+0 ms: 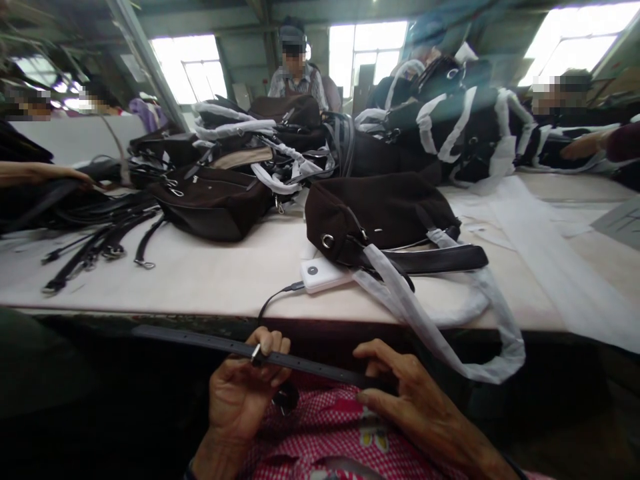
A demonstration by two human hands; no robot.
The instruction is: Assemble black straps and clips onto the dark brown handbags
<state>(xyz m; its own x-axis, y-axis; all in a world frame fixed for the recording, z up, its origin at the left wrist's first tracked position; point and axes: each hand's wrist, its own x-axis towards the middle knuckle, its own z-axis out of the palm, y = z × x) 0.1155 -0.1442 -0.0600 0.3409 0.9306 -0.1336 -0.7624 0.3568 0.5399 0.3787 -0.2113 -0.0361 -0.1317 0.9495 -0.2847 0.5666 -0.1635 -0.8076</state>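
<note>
A long dark strap [320, 367] with punched holes and a metal buckle crosses in front of me above the table's near edge. My left hand [245, 393] is closed on it at the buckle, fingertips and thumb pinching around the metal. Toward the strap's right end, my right hand [410, 387] curls loosely around it, thumb below and fingers above; the end itself is hidden in the hand. A dark clip-like piece [285, 398] hangs under my left hand. Past the strap, a dark brown bag [380, 213] with a wrapped handle [400, 293] lies on the table.
The handle loop hangs over the front edge of the white table [200, 273]. A white power bank [325, 275] with a cable lies beside the bag. Another brown bag [215, 200], several straps with clips [100, 247] and a bag pile stand beyond. Co-workers sit around; one hand [45, 175] reaches in left.
</note>
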